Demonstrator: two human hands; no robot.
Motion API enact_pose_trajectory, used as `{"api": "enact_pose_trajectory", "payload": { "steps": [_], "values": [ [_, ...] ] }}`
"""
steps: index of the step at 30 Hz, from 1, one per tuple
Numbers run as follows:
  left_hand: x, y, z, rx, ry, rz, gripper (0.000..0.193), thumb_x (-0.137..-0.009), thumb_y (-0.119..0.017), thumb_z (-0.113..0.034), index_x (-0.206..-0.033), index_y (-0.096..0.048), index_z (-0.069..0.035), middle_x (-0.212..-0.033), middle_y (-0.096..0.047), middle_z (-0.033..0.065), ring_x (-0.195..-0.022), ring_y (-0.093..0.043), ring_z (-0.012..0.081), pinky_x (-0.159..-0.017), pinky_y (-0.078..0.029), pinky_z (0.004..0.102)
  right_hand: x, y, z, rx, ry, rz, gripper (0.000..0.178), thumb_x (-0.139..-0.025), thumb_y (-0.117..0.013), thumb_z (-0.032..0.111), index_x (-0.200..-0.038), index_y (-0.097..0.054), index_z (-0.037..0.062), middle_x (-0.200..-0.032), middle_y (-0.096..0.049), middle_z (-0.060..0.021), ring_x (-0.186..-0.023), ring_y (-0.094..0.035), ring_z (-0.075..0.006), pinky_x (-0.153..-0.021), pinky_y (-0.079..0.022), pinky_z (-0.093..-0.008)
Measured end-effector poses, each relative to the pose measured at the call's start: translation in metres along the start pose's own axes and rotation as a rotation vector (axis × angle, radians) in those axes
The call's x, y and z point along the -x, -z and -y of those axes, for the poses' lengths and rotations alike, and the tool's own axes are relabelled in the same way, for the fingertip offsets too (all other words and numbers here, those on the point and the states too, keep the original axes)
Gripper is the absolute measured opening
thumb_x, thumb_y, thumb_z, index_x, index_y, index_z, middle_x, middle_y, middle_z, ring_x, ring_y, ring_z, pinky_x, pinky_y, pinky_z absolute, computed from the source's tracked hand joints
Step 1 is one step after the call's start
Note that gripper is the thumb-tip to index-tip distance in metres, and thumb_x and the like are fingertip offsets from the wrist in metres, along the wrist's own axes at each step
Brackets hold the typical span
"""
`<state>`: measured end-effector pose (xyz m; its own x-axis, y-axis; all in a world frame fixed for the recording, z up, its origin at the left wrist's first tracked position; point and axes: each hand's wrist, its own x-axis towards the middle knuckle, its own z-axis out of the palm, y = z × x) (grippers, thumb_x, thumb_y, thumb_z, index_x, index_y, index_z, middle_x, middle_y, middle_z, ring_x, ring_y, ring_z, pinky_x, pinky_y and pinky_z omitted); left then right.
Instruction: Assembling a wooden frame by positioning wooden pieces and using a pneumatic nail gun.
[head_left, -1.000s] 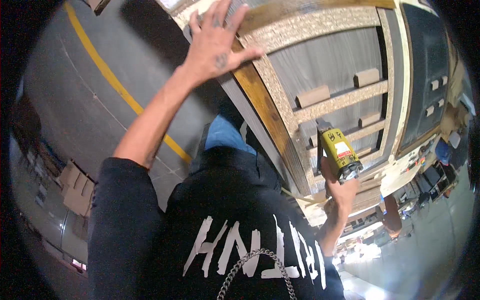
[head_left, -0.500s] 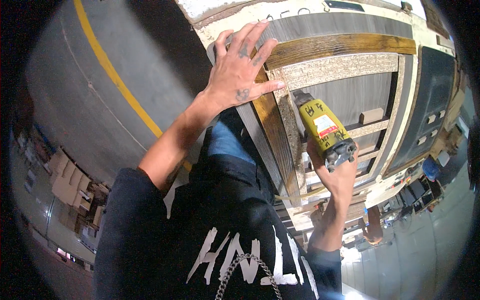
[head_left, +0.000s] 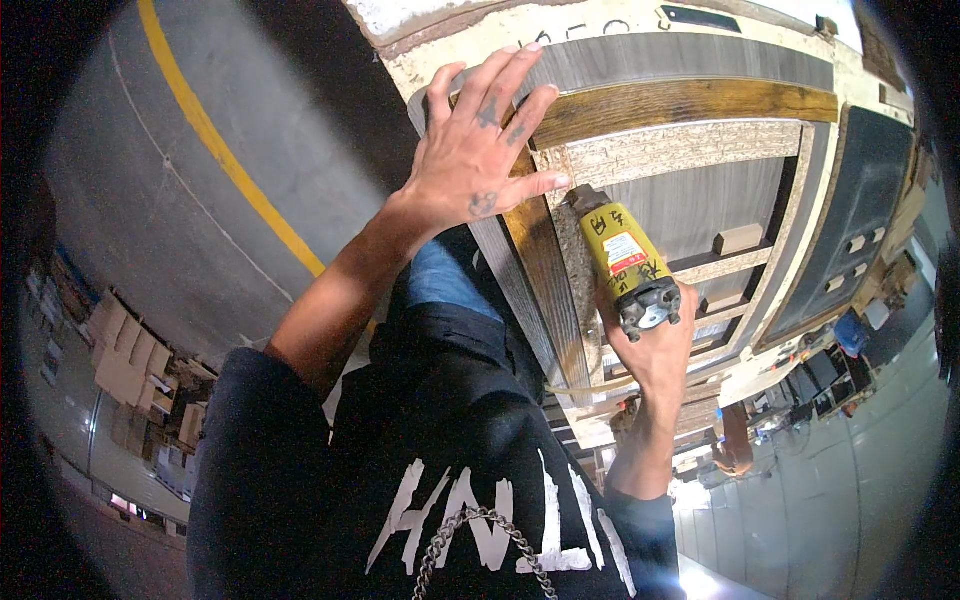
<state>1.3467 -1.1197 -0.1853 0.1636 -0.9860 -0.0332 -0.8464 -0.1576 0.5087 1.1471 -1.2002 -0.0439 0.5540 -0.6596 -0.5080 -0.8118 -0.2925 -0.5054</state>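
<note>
My right hand [head_left: 655, 345] is wrapped around a yellow pneumatic nail gun [head_left: 622, 250] with a dark nose and a black end cap. The nose meets the left chipboard strip [head_left: 572, 262] of a wooden frame, close to its corner with the far chipboard strip [head_left: 680, 148]. Spread out flat, my left hand [head_left: 480, 150] lies over the far left corner of the frame. Its thumb reaches the corner right by the tool's nose. Beneath that hand run a brown stained wood strip [head_left: 690, 108] and a grey wood-grain panel [head_left: 690, 60].
A dark panel with small wood blocks [head_left: 820, 235] lies on the cream-coloured table [head_left: 400, 70] to the right. One more wood block [head_left: 738, 239] sits inside the frame. On the left, the grey floor carries a yellow line [head_left: 225, 160], with cardboard boxes [head_left: 125, 345] farther down.
The nail gun and my right hand have moved left, bringing the nose onto the corner of the chipboard strips. My left hand stays spread in the same spot.
</note>
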Motion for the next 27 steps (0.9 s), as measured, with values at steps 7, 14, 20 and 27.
{"api": "enact_pose_trajectory", "payload": {
  "steps": [7,14,20,27],
  "values": [
    [-0.002,0.003,-0.002,0.045,-0.008,-0.002,0.077,-0.081,-0.059,-0.064,-0.135,-0.044,-0.011,-0.151,-0.029,0.0152,-0.139,-0.024,0.0307,-0.108,-0.016,0.0545,-0.001,-0.003,0.004,0.014,-0.018,0.045,0.031,-0.064,-0.072,0.007,-0.091,-0.059,0.0011,-0.075,-0.065,-0.0193,-0.071,-0.066,-0.0374,-0.067,-0.051,-0.0401],
    [-0.002,0.005,-0.002,0.035,-0.008,0.012,0.066,-0.086,-0.057,-0.056,-0.131,-0.048,-0.008,-0.151,-0.026,0.0154,-0.14,-0.022,0.0284,-0.107,-0.017,0.0559,-0.004,-0.004,0.015,-0.014,-0.179,0.09,0.029,-0.064,-0.074,0.007,-0.088,-0.058,0.0005,-0.07,-0.064,-0.0193,-0.071,-0.067,-0.0384,-0.064,-0.051,-0.041],
    [-0.003,0.004,-0.002,0.035,-0.003,0.006,0.061,-0.087,-0.06,-0.049,-0.131,-0.049,-0.008,-0.151,-0.027,0.0149,-0.139,-0.023,0.0279,-0.107,-0.017,0.056,0.003,-0.011,-0.004,0.127,0.134,-0.057,0.034,-0.062,-0.072,0.008,-0.092,-0.059,0.0,-0.072,-0.063,-0.019,-0.067,-0.064,-0.0381,-0.064,-0.05,-0.0409],
    [-0.002,0.005,-0.003,0.009,0.009,0.009,0.056,-0.09,-0.056,-0.046,-0.133,-0.046,-0.011,-0.15,-0.029,0.0141,-0.138,-0.026,0.0294,-0.108,-0.017,0.0539,-0.003,-0.009,0.009,-0.003,-0.001,0.034,0.034,-0.061,-0.07,0.007,-0.093,-0.06,0.0007,-0.072,-0.063,-0.0179,-0.066,-0.063,-0.0383,-0.065,-0.05,-0.04]
  ]
}}
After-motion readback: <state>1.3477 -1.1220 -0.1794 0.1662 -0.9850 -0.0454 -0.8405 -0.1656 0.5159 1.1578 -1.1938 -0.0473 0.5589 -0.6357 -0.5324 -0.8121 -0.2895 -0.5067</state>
